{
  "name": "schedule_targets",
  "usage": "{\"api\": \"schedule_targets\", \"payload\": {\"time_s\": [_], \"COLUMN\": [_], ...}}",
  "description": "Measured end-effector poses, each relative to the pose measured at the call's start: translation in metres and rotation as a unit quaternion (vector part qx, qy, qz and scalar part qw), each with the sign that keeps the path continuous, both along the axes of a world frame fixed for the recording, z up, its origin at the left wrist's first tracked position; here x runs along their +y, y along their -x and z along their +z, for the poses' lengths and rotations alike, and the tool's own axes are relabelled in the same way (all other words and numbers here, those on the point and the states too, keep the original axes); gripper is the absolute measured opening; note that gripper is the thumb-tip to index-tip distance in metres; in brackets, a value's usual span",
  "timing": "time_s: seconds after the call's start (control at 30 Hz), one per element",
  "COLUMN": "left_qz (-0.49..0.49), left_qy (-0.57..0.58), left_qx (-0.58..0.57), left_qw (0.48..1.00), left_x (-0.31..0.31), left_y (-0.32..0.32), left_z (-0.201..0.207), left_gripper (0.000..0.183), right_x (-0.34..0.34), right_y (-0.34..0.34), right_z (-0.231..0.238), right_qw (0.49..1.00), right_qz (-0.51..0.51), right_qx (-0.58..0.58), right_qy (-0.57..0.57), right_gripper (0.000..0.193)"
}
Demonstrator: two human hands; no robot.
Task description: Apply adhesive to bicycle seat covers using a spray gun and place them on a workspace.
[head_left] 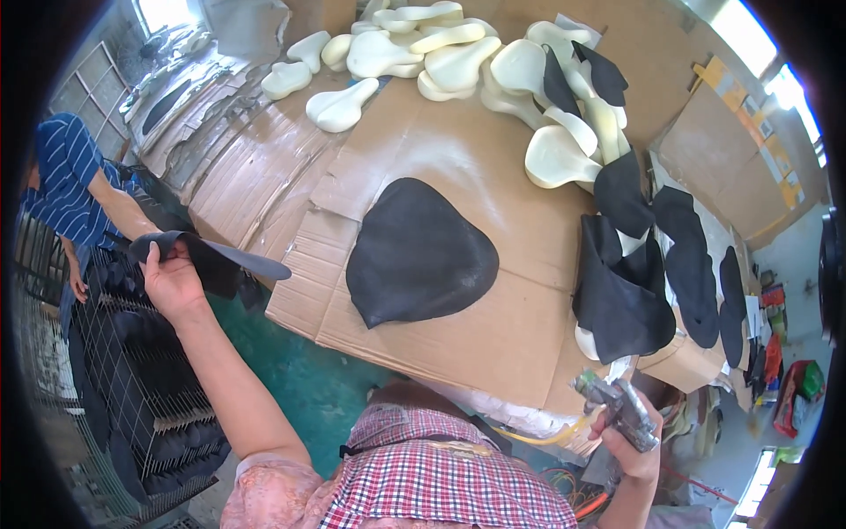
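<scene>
My left hand is stretched out to the left and pinches a curved black cover piece by its end. A co-worker's forearm reaches to that same piece; whether their fingers grip it is hidden. Low on the right, my right hand is wrapped around a metal spray gun with a yellow hose. Between my hands, a rounded black cover sheet lies flat on the cardboard-topped table, with no hand touching it.
Cream foam bicycle saddles are heaped along the table's far side. More black covers lie at the right. A wire rack with black pieces stands at lower left, beside the co-worker in a striped shirt. Hoses lie below the table edge.
</scene>
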State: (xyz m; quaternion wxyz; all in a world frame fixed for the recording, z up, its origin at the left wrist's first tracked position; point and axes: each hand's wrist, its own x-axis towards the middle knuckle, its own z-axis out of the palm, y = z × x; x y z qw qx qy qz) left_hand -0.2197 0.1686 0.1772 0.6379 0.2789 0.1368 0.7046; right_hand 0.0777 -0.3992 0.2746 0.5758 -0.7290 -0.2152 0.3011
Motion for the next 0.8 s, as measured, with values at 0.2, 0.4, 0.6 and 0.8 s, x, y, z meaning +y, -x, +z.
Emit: {"api": "schedule_targets", "payload": {"time_s": [0.2,0.4,0.6,0.8], "left_qz": [0.053,0.035,-0.055,0.025], "left_qy": [0.033,0.056,0.110,-0.057], "left_qx": [0.024,0.027,0.406,0.892], "left_qw": [0.998,0.997,0.905,0.448], "left_x": [-0.010,-0.040,-0.084,-0.163], "left_y": [-0.006,-0.032,-0.122,-0.172], "left_z": [-0.001,-0.005,-0.126,-0.184], "left_gripper": [0.021,0.017,0.023,0.037], "right_x": [0.014,0.001,0.013,-0.018], "right_y": [-0.015,-0.008,-0.002,-0.002], "right_z": [0.002,0.002,0.003,0.001], "right_qw": [0.996,0.989,0.988,0.999], "right_qz": [0.073,0.126,0.145,-0.006], "right_qx": [-0.049,-0.056,-0.041,-0.023], "right_qy": [0.016,0.058,-0.024,0.025], "right_gripper": [0.055,0.054,0.055,0.055]}}
